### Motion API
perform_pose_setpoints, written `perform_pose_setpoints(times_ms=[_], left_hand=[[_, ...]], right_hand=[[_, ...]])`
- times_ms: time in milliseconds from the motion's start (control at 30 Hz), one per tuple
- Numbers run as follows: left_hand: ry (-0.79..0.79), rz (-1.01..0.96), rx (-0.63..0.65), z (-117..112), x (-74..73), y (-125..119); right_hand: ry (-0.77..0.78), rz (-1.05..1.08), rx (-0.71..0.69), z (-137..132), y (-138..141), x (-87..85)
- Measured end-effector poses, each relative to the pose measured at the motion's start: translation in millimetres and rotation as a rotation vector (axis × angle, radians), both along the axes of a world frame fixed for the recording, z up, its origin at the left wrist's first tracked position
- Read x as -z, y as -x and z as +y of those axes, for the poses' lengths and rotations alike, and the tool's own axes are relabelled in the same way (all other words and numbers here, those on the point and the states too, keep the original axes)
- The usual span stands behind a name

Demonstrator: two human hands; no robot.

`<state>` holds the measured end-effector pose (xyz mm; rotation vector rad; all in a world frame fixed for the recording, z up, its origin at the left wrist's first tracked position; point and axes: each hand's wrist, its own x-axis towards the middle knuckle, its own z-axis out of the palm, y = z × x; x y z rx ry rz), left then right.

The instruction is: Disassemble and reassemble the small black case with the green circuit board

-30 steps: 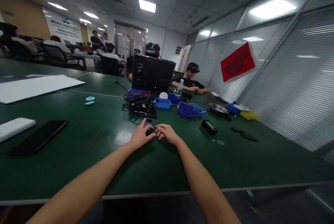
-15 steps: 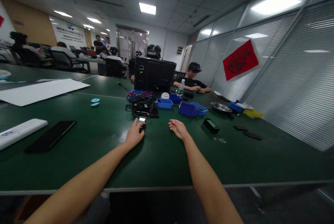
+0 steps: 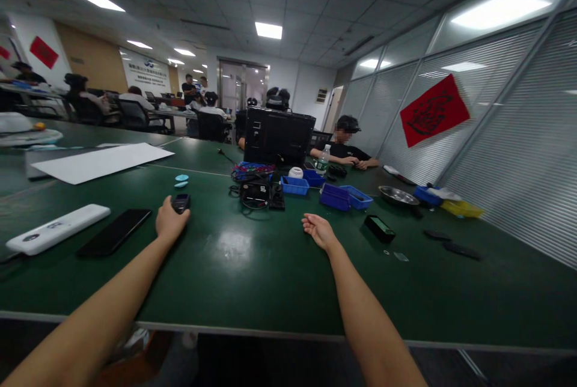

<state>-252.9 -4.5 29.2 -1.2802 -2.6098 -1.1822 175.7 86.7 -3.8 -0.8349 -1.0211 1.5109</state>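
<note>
My left hand (image 3: 171, 222) is wrapped round a small dark device with a little screen (image 3: 181, 201), at the table's left, between the black phone-like slab (image 3: 115, 232) and the black electronics box. A light-blue round object in two parts (image 3: 181, 181) lies just beyond the device. My right hand (image 3: 319, 230) rests on its side on the green table (image 3: 265, 279), fingers loosely bent and a little apart, with nothing visible in it. To its right lies a black open box with a green inside (image 3: 379, 228).
A black monitor (image 3: 279, 134) stands behind a cabled black box (image 3: 255, 193) and blue trays (image 3: 294, 185). A white bar (image 3: 58, 229) lies at left near white sheets (image 3: 103, 163). At right are a metal bowl (image 3: 398, 196) and yellow tray (image 3: 462, 208). A person (image 3: 347, 145) sits across.
My left hand has moved left with the device, away from the cabled box; its screen now looks dark. The view has turned slightly left. My right hand stays about where it was.
</note>
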Motion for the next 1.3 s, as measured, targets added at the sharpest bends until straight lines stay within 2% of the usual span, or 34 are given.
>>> perform_pose_setpoints(times_ms=[67,133,433,500,567,700,767,900,1100,1300], left_hand=[[-0.019,-0.038,-0.105,0,-2.0,10],[-0.042,-0.051,-0.158,0,-3.2,13],[-0.078,-0.092,-0.198,1,-2.2,12],[-0.07,-0.094,-0.193,2,-1.5,14],[-0.049,-0.084,-0.185,2,-1.3,14],[0.009,-0.055,-0.141,1,-3.5,8],[0.045,-0.057,-0.099,-1,-5.2,-2],[0.122,-0.032,0.041,-3,-4.8,-33],[0.16,0.046,0.25,3,5.6,-90],[0.193,-0.038,0.421,14,9.8,-156]], right_hand=[[-0.006,-0.007,0.005,1,0,1.1],[-0.008,-0.024,0.011,1,1,2.0],[-0.034,-0.137,0.035,0,4,1.7],[-0.071,-0.277,0.062,-2,9,2.1],[-0.151,-0.521,0.087,-5,16,2.4],[-0.414,-0.987,0.081,-12,31,2.1],[-0.477,-1.086,0.081,-14,34,1.5],[-0.472,-1.141,0.078,-12,33,0.7],[-0.455,-1.131,0.053,-10,31,1.3],[-0.471,-1.152,0.059,-12,32,1.2]])
